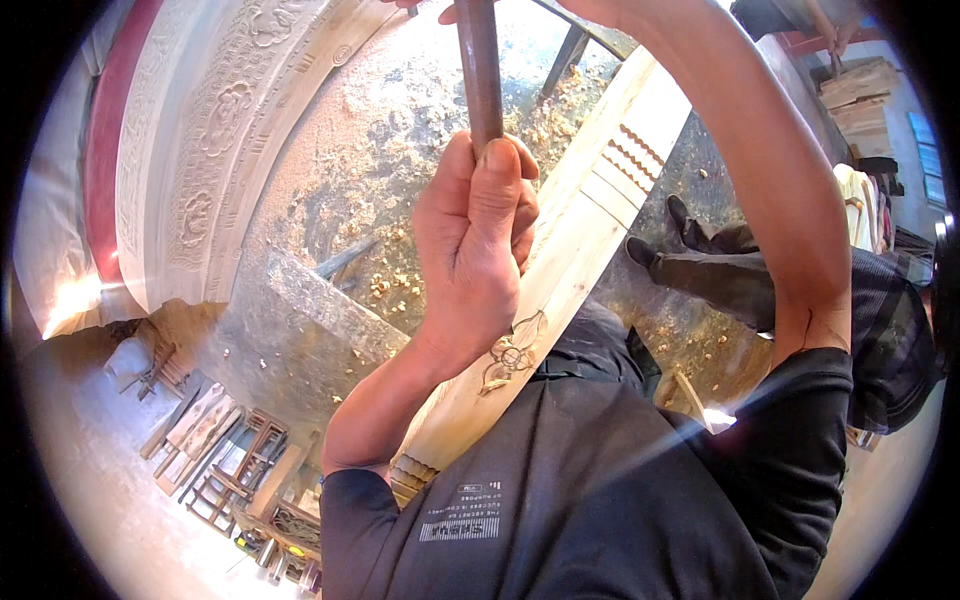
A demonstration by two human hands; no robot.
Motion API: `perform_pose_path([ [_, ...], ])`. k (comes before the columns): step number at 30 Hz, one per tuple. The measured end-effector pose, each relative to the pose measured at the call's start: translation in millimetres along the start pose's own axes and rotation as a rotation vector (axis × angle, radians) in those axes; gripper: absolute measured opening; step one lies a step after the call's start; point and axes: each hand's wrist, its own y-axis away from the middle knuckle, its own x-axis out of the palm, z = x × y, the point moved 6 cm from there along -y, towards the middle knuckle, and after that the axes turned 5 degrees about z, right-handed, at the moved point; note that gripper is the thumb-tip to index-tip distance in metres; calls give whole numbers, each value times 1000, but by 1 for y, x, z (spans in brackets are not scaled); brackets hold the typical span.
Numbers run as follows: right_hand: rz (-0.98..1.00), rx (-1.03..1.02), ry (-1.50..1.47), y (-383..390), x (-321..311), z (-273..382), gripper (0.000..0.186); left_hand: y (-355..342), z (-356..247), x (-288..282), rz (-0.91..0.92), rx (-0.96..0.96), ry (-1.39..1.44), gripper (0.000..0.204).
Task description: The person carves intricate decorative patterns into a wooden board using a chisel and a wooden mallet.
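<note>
In front of me my left hand [478, 215] is wrapped round a dark brown round rod [481, 70], its thumb lying along the shaft. The rod runs upward past the top of the picture, so its far end is hidden. Up at the top edge, my right hand [590, 8] is mostly cut off; a few fingertips show just left of the rod, and its grip cannot be made out. Beneath my hands a long pale wooden board [575, 260] slants from lower left to upper right. It bears a flower outline [512, 355] and rows of wavy grooves [632, 160].
Large carved pale panels [215, 130] stand at the left beside a red strip [112, 150]. Wood chips [395, 285] litter the dark floor. Wooden frames [250, 460] stand at lower left. Another person's legs [710, 275] are at the right, near stacked wood [858, 85].
</note>
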Motion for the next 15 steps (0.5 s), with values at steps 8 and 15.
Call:
perform_pose_path([
  [8,-29,18,-100,-1,4,-8,101,-1,3,5,48,3,-66,34],
  [15,43,72,-249,-8,-12,-28,104,-12,17,21,184,-24,-343,38],
])
